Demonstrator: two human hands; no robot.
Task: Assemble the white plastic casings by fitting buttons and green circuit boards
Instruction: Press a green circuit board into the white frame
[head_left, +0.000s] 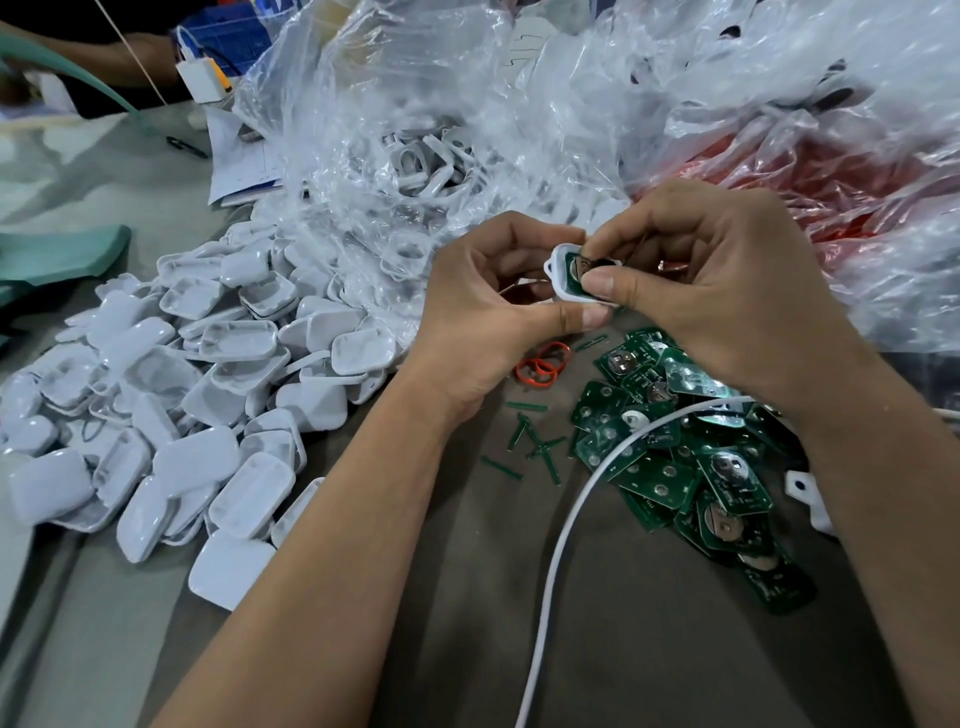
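Note:
My left hand (485, 317) grips a small white plastic casing (557, 270) from below and the left, thumb under its lower edge. A green circuit board (574, 273) sits inside the casing. My right hand (717, 301) pinches the casing's right side, thumb and fingertips pressing on the board. A heap of green circuit boards (685, 457) lies on the table below my right hand. A large pile of white casing halves (171, 405) covers the table to the left.
Clear plastic bags (441, 114) holding more white parts fill the back; a red-tinted bag (831, 192) lies at right. Red rubber bands (543, 366) and green offcut strips (535, 441) sit between the piles. A white cable (561, 530) crosses the boards. Another person's arm (119, 57) is at far left.

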